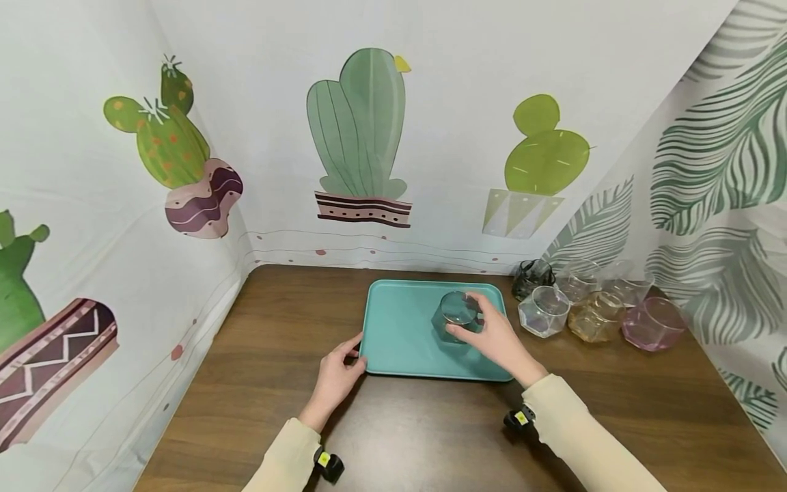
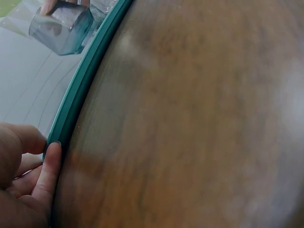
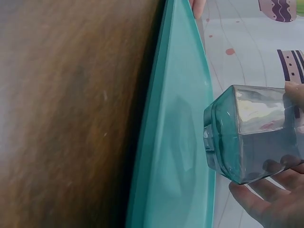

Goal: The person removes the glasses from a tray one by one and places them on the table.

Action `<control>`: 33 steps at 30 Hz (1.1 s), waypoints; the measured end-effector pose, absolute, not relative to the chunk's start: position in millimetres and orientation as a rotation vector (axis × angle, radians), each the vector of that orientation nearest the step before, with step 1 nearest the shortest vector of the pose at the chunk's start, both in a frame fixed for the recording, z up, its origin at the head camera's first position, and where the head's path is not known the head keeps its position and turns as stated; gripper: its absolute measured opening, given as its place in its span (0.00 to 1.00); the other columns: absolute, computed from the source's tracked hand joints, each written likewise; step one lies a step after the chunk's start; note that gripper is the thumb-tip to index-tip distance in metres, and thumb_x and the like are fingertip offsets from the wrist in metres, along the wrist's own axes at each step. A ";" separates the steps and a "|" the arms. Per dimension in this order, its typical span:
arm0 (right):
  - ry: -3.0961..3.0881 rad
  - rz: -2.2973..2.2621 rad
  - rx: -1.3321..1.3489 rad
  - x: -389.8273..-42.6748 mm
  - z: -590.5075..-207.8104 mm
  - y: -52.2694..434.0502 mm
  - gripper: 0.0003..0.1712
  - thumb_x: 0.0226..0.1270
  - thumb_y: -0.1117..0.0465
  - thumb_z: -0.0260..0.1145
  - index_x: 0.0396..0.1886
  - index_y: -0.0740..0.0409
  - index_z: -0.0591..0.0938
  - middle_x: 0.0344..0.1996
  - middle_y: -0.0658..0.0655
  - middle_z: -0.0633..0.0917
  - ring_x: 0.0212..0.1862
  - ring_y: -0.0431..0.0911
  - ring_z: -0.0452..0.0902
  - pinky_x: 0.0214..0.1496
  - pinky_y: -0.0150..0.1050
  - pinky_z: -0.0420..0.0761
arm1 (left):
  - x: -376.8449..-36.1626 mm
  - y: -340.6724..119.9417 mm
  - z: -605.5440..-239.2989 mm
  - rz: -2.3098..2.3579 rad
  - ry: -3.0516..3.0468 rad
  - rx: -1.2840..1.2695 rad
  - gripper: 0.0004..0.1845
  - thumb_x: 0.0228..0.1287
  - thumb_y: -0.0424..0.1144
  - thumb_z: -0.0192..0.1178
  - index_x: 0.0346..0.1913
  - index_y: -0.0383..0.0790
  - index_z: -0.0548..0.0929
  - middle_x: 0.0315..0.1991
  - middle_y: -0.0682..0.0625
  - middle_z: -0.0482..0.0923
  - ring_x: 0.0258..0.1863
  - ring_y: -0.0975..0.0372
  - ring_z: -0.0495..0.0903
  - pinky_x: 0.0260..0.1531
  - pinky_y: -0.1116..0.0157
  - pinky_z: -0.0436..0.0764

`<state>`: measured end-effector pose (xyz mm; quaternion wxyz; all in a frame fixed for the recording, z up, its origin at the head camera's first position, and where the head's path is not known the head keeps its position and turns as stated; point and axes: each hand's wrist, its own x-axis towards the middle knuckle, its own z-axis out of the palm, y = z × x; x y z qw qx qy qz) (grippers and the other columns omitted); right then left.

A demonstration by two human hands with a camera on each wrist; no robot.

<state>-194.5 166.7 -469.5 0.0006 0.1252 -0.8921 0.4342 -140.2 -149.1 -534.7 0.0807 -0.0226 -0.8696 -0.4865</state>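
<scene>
A turquoise rectangular tray (image 1: 399, 342) lies on the wooden table. My left hand (image 1: 338, 374) pinches the tray's near left corner; in the left wrist view, thumb and fingers (image 2: 50, 171) meet at its rim. My right hand (image 1: 496, 336) holds a clear, faceted drinking glass (image 1: 456, 316) by its sides, over the right half of the tray. In the right wrist view the glass (image 3: 256, 133) looks raised a little above the tray, its thick base towards the surface. Fingers (image 3: 259, 202) wrap one side, the thumb the other.
Several more glasses stand grouped right of the tray: a black-patterned one (image 1: 532, 279), a clear faceted one (image 1: 544, 313), an amber one (image 1: 595, 318), a pink one (image 1: 653, 325), and clear ones behind. A cactus-printed cloth (image 1: 443, 137) hangs behind the wooden table (image 1: 277, 314).
</scene>
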 end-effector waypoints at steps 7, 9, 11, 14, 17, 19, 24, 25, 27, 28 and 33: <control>-2.770 1.357 0.406 -180.3 -467.4 184.3 0.48 0.50 0.37 0.69 0.67 0.51 0.63 0.60 0.57 0.71 0.59 0.52 0.69 0.55 0.51 0.78 | -140.0 -150.2 -535.3 -1.465 -2.596 -0.072 0.25 0.57 0.30 0.61 0.60 0.43 0.77 0.41 0.46 0.81 0.37 0.61 0.79 0.28 0.73 0.81; -2.782 1.358 0.394 -175.6 -467.1 189.8 0.48 0.50 0.37 0.69 0.67 0.51 0.63 0.60 0.57 0.71 0.60 0.53 0.68 0.56 0.51 0.77 | -139.7 -150.4 -535.2 -1.475 -2.592 -0.072 0.25 0.57 0.30 0.61 0.60 0.43 0.77 0.40 0.46 0.81 0.34 0.62 0.80 0.27 0.73 0.81; -2.792 1.350 0.387 -171.2 -467.7 195.5 0.48 0.51 0.37 0.69 0.68 0.51 0.62 0.61 0.58 0.70 0.61 0.54 0.68 0.56 0.52 0.77 | -139.3 -150.5 -535.3 -1.489 -2.585 -0.076 0.25 0.57 0.29 0.61 0.60 0.42 0.77 0.39 0.45 0.80 0.30 0.63 0.80 0.26 0.73 0.81; -2.804 1.338 0.358 -164.6 -468.8 204.5 0.47 0.51 0.37 0.69 0.68 0.50 0.62 0.61 0.59 0.70 0.59 0.54 0.69 0.55 0.52 0.77 | -139.6 -150.3 -535.3 -1.510 -2.577 -0.081 0.25 0.58 0.29 0.61 0.60 0.41 0.77 0.38 0.44 0.80 0.26 0.65 0.80 0.25 0.73 0.82; -2.808 1.323 0.324 -158.1 -470.1 214.7 0.46 0.52 0.38 0.69 0.67 0.49 0.63 0.59 0.60 0.72 0.54 0.55 0.74 0.51 0.52 0.79 | -139.9 -150.4 -535.9 -1.524 -2.581 -0.090 0.24 0.59 0.29 0.61 0.60 0.41 0.76 0.37 0.43 0.79 0.24 0.66 0.80 0.24 0.73 0.82; -2.813 1.294 0.299 -153.3 -470.4 221.7 0.46 0.52 0.38 0.69 0.67 0.48 0.63 0.57 0.60 0.73 0.50 0.53 0.77 0.46 0.49 0.81 | -139.9 -149.9 -535.3 -1.537 -2.580 -0.092 0.24 0.59 0.30 0.61 0.61 0.41 0.76 0.37 0.43 0.79 0.23 0.66 0.80 0.24 0.73 0.82; -2.801 1.180 0.245 -142.6 -471.6 239.4 0.45 0.51 0.40 0.71 0.66 0.50 0.64 0.49 0.61 0.78 0.41 0.48 0.77 0.36 0.39 0.78 | -139.2 -149.1 -533.2 -1.541 -2.580 -0.074 0.24 0.59 0.30 0.61 0.60 0.41 0.76 0.38 0.42 0.79 0.24 0.65 0.81 0.24 0.74 0.82; -2.804 1.155 0.233 -140.7 -472.1 242.9 0.46 0.51 0.40 0.71 0.66 0.51 0.64 0.49 0.61 0.78 0.41 0.48 0.76 0.36 0.39 0.77 | -139.1 -149.1 -533.0 -1.540 -2.581 -0.068 0.24 0.60 0.30 0.61 0.60 0.41 0.76 0.39 0.42 0.79 0.24 0.64 0.81 0.24 0.74 0.82; -2.808 1.119 0.205 -137.2 -472.8 249.6 0.46 0.51 0.40 0.71 0.67 0.53 0.64 0.51 0.61 0.77 0.41 0.49 0.74 0.38 0.42 0.76 | -138.8 -149.0 -532.9 -1.539 -2.585 -0.054 0.24 0.60 0.30 0.61 0.60 0.42 0.76 0.39 0.43 0.79 0.25 0.64 0.81 0.24 0.74 0.82; -2.812 1.111 0.194 -135.5 -473.1 253.0 0.47 0.52 0.40 0.70 0.67 0.53 0.64 0.53 0.62 0.76 0.44 0.50 0.74 0.40 0.44 0.76 | -138.9 -149.0 -533.3 -1.538 -2.586 -0.049 0.24 0.60 0.30 0.61 0.60 0.42 0.76 0.39 0.43 0.79 0.25 0.64 0.81 0.24 0.74 0.82; -2.842 1.104 0.132 -126.5 -472.3 269.8 0.47 0.54 0.41 0.69 0.69 0.55 0.61 0.60 0.67 0.71 0.52 0.58 0.71 0.44 0.55 0.75 | -139.5 -148.4 -534.8 -1.540 -2.584 -0.041 0.24 0.59 0.31 0.61 0.60 0.43 0.77 0.38 0.44 0.79 0.24 0.64 0.81 0.25 0.73 0.82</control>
